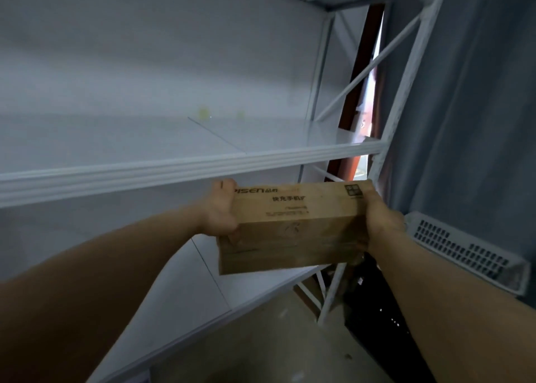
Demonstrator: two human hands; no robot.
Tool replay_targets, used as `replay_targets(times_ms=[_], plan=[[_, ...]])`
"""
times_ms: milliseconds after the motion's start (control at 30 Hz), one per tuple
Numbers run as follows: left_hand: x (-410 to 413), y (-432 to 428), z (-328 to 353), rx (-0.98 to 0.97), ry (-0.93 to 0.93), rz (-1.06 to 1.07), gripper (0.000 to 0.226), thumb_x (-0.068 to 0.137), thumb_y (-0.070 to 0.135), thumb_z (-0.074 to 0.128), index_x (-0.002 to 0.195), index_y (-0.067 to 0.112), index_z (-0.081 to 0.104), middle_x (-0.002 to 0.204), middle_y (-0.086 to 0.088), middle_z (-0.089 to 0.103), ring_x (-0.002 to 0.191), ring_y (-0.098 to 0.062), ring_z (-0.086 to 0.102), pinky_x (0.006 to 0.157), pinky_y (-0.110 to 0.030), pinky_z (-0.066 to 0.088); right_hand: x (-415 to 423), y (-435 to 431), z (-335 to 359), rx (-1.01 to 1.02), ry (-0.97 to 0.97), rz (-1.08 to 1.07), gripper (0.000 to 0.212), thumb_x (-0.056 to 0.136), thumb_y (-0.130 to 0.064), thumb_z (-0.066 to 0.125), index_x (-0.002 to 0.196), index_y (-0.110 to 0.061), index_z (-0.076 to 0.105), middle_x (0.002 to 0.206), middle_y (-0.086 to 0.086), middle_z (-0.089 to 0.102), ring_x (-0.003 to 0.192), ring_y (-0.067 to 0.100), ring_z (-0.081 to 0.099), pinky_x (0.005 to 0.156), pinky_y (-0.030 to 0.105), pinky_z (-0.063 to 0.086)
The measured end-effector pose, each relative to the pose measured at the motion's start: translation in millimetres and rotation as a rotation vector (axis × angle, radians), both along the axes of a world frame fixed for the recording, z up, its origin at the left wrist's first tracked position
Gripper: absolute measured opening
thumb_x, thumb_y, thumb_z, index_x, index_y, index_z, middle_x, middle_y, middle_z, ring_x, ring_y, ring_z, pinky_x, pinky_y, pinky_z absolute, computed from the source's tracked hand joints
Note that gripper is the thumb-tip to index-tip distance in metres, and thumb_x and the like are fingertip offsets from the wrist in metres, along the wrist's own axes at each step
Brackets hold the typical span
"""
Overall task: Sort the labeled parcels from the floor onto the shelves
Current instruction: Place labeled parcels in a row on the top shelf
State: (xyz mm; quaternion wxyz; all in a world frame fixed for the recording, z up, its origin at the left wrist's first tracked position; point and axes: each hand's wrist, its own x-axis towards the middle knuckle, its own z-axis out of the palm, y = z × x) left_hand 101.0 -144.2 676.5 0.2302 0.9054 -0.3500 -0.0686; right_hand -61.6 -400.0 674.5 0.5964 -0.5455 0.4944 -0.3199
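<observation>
Parcel [293, 226], brown printed carton, held in air between both hands, long axis left-right, just below the front lip of the middle shelf [174, 168]. Left hand [220, 208] grips the left end, right hand [377, 217] wraps the right end, equally near. Lower shelf [185, 278] lies under and behind it. Shelves white, bare where visible. Grey curtain [478, 107] at right, floor [261, 348] below.
</observation>
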Motion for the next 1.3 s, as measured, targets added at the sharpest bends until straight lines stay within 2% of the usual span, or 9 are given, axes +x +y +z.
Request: replay_targets(times_ms=[167, 267, 433, 533, 633, 767, 900, 1067, 1300], plan=[[-4.0, 33.4, 21.9, -0.029, -0.319, -0.063, 0.103, 0.058, 0.027, 0.083, 0.140, 0.017, 0.021, 0.129, -0.003, 0.025, 0.108, -0.028, 0.051, 0.086, -0.037, 0.050, -8.0, 18.6, 26.3, 0.039, -0.056, 0.104, 0.092, 0.057, -0.087, 0.062, 0.126, -0.025, 0.055, 0.117, 0.007, 0.062, 0.100, 0.033, 0.061, 0.083, 0.056, 0.056], [-5.3, 55.2, 31.9, -0.080, -0.549, -0.121, 0.104, 0.060, 0.043, 0.079, 0.142, 0.012, 0.022, 0.136, -0.007, 0.026, 0.110, -0.029, 0.052, 0.092, -0.040, 0.050, -5.7, 33.5, 38.1, 0.092, -0.073, 0.174, 0.065, 0.070, -0.076, 0.067, 0.110, -0.026, 0.060, 0.104, 0.008, 0.066, 0.086, 0.033, 0.066, 0.051, 0.053, 0.058], [-11.9, 86.3, 38.5, -0.057, -0.675, -0.160, 0.114, 0.059, 0.060, 0.079, 0.145, 0.010, 0.023, 0.139, -0.006, 0.025, 0.107, -0.026, 0.055, 0.085, -0.031, 0.048, -1.7, 49.7, 57.7, 0.076, -0.073, 0.228, 0.046, 0.073, -0.050, 0.065, 0.111, -0.024, 0.063, 0.101, 0.010, 0.069, 0.081, 0.034, 0.067, 0.047, 0.053, 0.053], [-17.7, 98.9, 45.8, -0.077, -0.543, -0.145, 0.122, 0.045, 0.079, 0.075, 0.142, 0.025, 0.024, 0.137, 0.003, 0.026, 0.116, -0.020, 0.048, 0.097, -0.037, 0.047, -2.3, 51.5, 74.1, 0.018, -0.096, 0.187, 0.060, 0.067, -0.052, 0.064, 0.120, -0.025, 0.058, 0.100, 0.008, 0.068, 0.082, 0.034, 0.066, 0.055, 0.054, 0.056], [-25.4, 106.3, 66.1, -0.302, -0.081, 0.030, 0.116, 0.043, 0.095, 0.059, 0.140, 0.037, 0.029, 0.138, 0.003, 0.029, 0.129, -0.022, 0.040, 0.106, -0.044, 0.041, -3.8, 54.6, 95.1, -0.104, -0.107, 0.149, 0.067, 0.060, -0.052, 0.062, 0.119, -0.022, 0.057, 0.101, 0.007, 0.066, 0.088, 0.032, 0.065, 0.078, 0.051, 0.056], [-25.2, 116.2, 92.9, -0.524, 0.415, 0.290, 0.109, 0.061, 0.093, 0.046, 0.149, 0.032, 0.025, 0.155, -0.011, 0.028, 0.133, -0.036, 0.039, 0.092, -0.053, 0.051, -9.8, 68.3, 123.8, -0.272, -0.160, 0.174, 0.069, 0.058, -0.056, 0.057, 0.116, -0.020, 0.056, 0.103, 0.008, 0.063, 0.092, 0.031, 0.062, 0.086, 0.054, 0.054], [-26.6, 127.8, 114.9, -0.661, 0.862, 0.282, 0.083, 0.071, 0.076, 0.063, 0.133, 0.022, 0.053, 0.127, -0.027, 0.054, 0.106, -0.046, 0.063, 0.081, -0.065, 0.053, -14.3, 80.5, 147.5, -0.326, -0.425, 0.196, 0.047, 0.069, -0.051, 0.056, 0.107, -0.027, 0.071, 0.104, 0.004, 0.073, 0.098, 0.028, 0.068, 0.090, 0.048, 0.056], [-36.1, 145.8, 152.0, -0.882, 0.782, 0.297, 0.062, 0.070, 0.049, 0.079, 0.123, 0.023, 0.059, 0.116, -0.018, 0.060, 0.089, -0.033, 0.065, 0.060, -0.046, 0.055, -15.3, 96.4, 172.7, -0.197, -0.636, 0.335, 0.050, 0.072, -0.033, 0.054, 0.117, -0.016, 0.069, 0.104, 0.009, 0.077, 0.102, 0.031, 0.072, 0.093, 0.048, 0.056], [-45.5, 184.6, 198.6, -1.082, 0.528, 0.235, 0.032, 0.073, 0.013, 0.075, 0.103, 0.018, 0.067, 0.104, -0.005, 0.065, 0.094, -0.025, 0.062, 0.067, -0.040, 0.053, -6.1, 119.4, 186.0, -0.226, -0.611, 0.462, 0.033, 0.086, -0.054, 0.057, 0.103, -0.028, 0.069, 0.104, -0.002, 0.075, 0.109, 0.023, 0.060, 0.089, 0.057, 0.045]])
